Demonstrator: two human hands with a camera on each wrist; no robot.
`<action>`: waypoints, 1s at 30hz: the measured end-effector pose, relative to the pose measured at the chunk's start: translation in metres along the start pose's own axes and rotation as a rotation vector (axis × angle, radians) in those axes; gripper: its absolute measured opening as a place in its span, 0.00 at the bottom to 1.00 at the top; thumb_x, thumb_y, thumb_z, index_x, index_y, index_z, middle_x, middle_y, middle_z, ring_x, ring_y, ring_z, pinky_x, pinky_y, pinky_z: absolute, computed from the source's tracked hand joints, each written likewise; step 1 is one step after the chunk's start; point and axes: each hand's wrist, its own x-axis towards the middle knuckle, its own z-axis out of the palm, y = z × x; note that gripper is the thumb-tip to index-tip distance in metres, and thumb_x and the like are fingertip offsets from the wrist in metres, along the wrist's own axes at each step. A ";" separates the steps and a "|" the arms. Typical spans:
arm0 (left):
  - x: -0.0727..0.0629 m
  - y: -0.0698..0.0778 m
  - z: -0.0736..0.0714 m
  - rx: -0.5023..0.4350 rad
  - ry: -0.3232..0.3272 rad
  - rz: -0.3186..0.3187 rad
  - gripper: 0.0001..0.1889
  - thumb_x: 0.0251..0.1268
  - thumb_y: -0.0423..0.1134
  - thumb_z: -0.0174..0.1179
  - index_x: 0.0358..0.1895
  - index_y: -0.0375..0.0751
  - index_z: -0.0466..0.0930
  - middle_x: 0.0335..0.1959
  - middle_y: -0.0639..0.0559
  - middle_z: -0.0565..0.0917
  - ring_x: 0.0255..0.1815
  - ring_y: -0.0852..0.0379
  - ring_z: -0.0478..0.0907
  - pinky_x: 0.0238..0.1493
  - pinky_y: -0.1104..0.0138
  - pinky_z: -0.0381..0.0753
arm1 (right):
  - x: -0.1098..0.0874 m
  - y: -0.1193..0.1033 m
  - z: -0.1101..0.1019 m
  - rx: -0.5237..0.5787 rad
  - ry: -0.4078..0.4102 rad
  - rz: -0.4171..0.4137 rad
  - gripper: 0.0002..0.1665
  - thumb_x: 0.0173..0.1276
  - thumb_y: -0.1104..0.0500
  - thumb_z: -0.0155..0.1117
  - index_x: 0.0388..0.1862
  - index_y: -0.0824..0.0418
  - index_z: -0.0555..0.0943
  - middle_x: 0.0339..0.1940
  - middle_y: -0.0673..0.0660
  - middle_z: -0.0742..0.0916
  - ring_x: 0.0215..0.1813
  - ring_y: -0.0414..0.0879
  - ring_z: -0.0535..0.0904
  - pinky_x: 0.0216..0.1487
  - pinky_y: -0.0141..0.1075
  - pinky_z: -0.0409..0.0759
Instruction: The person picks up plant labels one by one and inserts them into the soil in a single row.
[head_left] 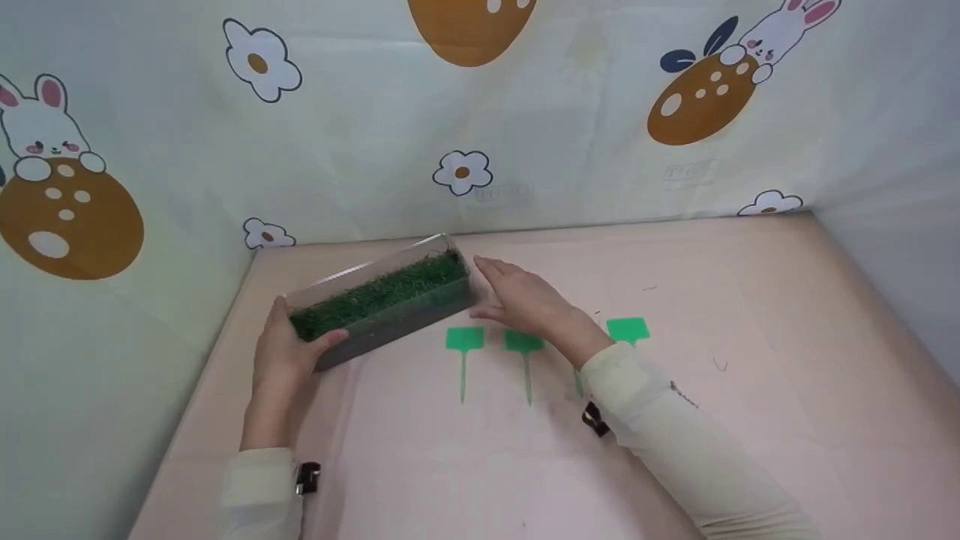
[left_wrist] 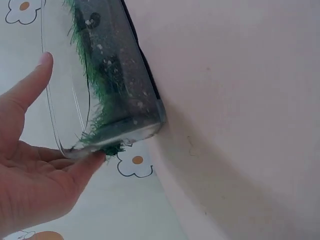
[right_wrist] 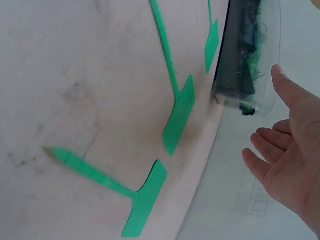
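A clear rectangular plastic box (head_left: 397, 319) with a strip of green artificial grass (head_left: 382, 292) in it stands slantwise toward the back of the table, its right end farther back. My left hand (head_left: 285, 352) grips its left end, thumb along the front wall. In the left wrist view, the fingers of the left hand (left_wrist: 45, 175) wrap the end below the grass. My right hand (head_left: 529, 300) is beside the box's other end, fingers loosely extended and holding nothing. The right wrist view shows a gap between the right hand (right_wrist: 295, 150) and the box (right_wrist: 237, 55).
Several flat green T-shaped plant labels lie on the pink tabletop (head_left: 450, 465), among them one label (head_left: 465, 339) in front of the box and another label (head_left: 628, 330) by the right forearm. Behind rises a pale patterned cloth wall (head_left: 360, 150).
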 end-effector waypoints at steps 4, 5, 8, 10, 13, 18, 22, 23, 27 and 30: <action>-0.001 -0.001 0.007 -0.046 -0.033 0.034 0.56 0.66 0.47 0.66 0.80 0.35 0.31 0.82 0.35 0.41 0.83 0.36 0.40 0.83 0.44 0.48 | -0.003 -0.002 0.002 0.075 0.031 0.032 0.47 0.72 0.44 0.62 0.81 0.60 0.54 0.80 0.58 0.66 0.80 0.53 0.62 0.81 0.47 0.63; -0.001 0.000 0.010 -0.054 -0.043 0.042 0.56 0.65 0.48 0.66 0.81 0.36 0.31 0.82 0.35 0.42 0.83 0.37 0.40 0.83 0.45 0.48 | -0.005 -0.001 0.001 0.104 0.054 0.061 0.45 0.72 0.45 0.62 0.80 0.59 0.56 0.79 0.58 0.68 0.79 0.53 0.64 0.79 0.47 0.66; 0.002 0.006 0.017 -0.063 -0.070 0.065 0.55 0.65 0.48 0.67 0.81 0.38 0.34 0.82 0.36 0.46 0.82 0.37 0.43 0.82 0.45 0.51 | -0.008 0.003 -0.001 0.194 0.130 0.169 0.40 0.72 0.47 0.63 0.77 0.59 0.64 0.72 0.59 0.77 0.72 0.53 0.73 0.72 0.48 0.76; 0.005 0.012 0.021 -0.064 -0.074 0.086 0.55 0.64 0.49 0.68 0.81 0.38 0.36 0.81 0.36 0.48 0.82 0.37 0.46 0.82 0.45 0.53 | -0.010 0.007 -0.005 0.257 0.175 0.228 0.36 0.72 0.48 0.64 0.75 0.59 0.68 0.68 0.59 0.80 0.68 0.53 0.77 0.67 0.48 0.80; 0.010 0.018 0.024 -0.071 -0.068 0.116 0.54 0.62 0.48 0.69 0.81 0.39 0.40 0.81 0.38 0.51 0.82 0.38 0.48 0.82 0.46 0.54 | -0.012 0.014 -0.011 0.342 0.219 0.275 0.32 0.71 0.50 0.65 0.71 0.61 0.73 0.65 0.59 0.83 0.65 0.52 0.80 0.64 0.46 0.83; 0.015 0.027 0.032 -0.076 -0.059 0.144 0.52 0.61 0.46 0.71 0.81 0.40 0.45 0.80 0.40 0.55 0.81 0.40 0.51 0.81 0.49 0.57 | -0.018 0.029 -0.019 0.414 0.290 0.316 0.24 0.71 0.55 0.66 0.63 0.62 0.80 0.60 0.59 0.86 0.62 0.50 0.83 0.64 0.43 0.83; 0.021 0.039 0.039 -0.072 -0.042 0.167 0.50 0.59 0.46 0.72 0.80 0.42 0.50 0.79 0.42 0.58 0.80 0.41 0.54 0.80 0.51 0.61 | -0.025 0.039 -0.028 0.407 0.313 0.334 0.22 0.70 0.56 0.66 0.60 0.63 0.82 0.57 0.60 0.87 0.59 0.52 0.84 0.62 0.45 0.84; 0.023 0.042 0.041 -0.070 -0.035 0.179 0.50 0.59 0.45 0.72 0.80 0.42 0.51 0.79 0.42 0.60 0.80 0.42 0.55 0.80 0.52 0.62 | -0.027 0.041 -0.030 0.403 0.314 0.341 0.22 0.71 0.56 0.66 0.60 0.63 0.82 0.57 0.61 0.87 0.59 0.53 0.84 0.61 0.46 0.84; 0.028 0.057 0.053 -0.101 -0.057 0.201 0.49 0.58 0.44 0.72 0.80 0.44 0.52 0.78 0.43 0.61 0.80 0.45 0.57 0.79 0.54 0.64 | -0.036 0.055 -0.039 0.361 0.307 0.381 0.21 0.71 0.55 0.64 0.59 0.64 0.83 0.56 0.62 0.87 0.58 0.55 0.84 0.59 0.49 0.85; 0.030 0.067 0.062 -0.136 -0.115 0.204 0.49 0.59 0.43 0.72 0.80 0.46 0.51 0.79 0.45 0.59 0.79 0.46 0.59 0.78 0.56 0.66 | -0.044 0.068 -0.044 0.329 0.297 0.411 0.20 0.73 0.56 0.62 0.58 0.65 0.83 0.55 0.63 0.88 0.56 0.56 0.84 0.57 0.50 0.86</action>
